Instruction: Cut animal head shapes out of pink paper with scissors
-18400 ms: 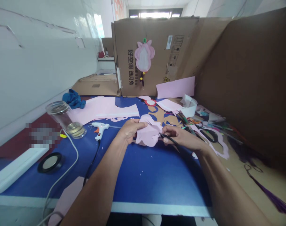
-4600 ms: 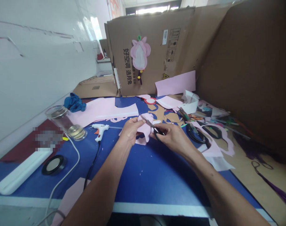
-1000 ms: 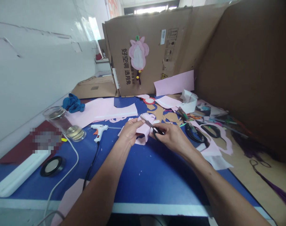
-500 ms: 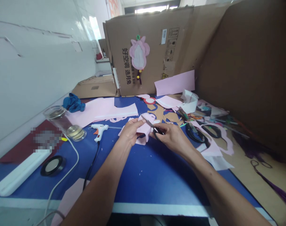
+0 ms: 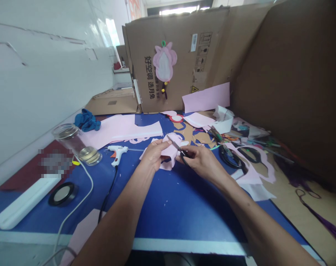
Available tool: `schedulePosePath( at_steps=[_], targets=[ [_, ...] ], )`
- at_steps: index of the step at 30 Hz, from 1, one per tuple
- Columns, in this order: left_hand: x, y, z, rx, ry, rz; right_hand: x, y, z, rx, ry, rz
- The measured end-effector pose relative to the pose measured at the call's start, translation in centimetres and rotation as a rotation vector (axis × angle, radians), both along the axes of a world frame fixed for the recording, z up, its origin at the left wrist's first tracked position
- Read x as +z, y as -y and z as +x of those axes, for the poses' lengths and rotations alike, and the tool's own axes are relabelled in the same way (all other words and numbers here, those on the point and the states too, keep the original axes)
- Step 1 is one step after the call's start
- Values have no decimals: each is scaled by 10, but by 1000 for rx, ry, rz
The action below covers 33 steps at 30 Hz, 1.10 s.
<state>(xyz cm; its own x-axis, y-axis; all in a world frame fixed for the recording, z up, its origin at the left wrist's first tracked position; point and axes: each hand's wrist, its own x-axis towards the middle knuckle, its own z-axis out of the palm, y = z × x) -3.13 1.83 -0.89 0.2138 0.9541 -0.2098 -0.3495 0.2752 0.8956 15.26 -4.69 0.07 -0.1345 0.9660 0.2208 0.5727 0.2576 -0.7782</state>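
My left hand [image 5: 154, 154] pinches a pink foam cut-out [image 5: 170, 151] just above the blue table [image 5: 170, 207]. My right hand [image 5: 202, 162] is closed on small black scissors [image 5: 180, 149], whose blades point up-left into the pink piece. Both hands meet at the middle of the table.
A white glue gun [image 5: 116, 151] with a black cord lies left of my hands. A glass jar [image 5: 74, 142], a black tape roll [image 5: 62, 192] and a white bar [image 5: 25, 203] sit further left. Pink sheets [image 5: 123, 129], scraps and black scissors [image 5: 231, 157] lie behind and right. Cardboard walls [image 5: 290, 85] enclose the back and right.
Compared with 18 s ago, the pink piece is turned and the scissors now cut from its upper edge. Over the last second the hands have barely moved.
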Motion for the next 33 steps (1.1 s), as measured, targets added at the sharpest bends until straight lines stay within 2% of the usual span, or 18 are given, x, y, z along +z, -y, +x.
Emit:
schedulePosePath(
  at_steps=[6,14,33],
  targets=[
    [4,1,0,17,12,23,0,1,-1,13,-14,9],
    [6,1,0,7,18,22,2,4,-5,-71,15,28],
    [4,1,1,18,23,-7,1,2,-5,-17,-58,-46]
  ],
)
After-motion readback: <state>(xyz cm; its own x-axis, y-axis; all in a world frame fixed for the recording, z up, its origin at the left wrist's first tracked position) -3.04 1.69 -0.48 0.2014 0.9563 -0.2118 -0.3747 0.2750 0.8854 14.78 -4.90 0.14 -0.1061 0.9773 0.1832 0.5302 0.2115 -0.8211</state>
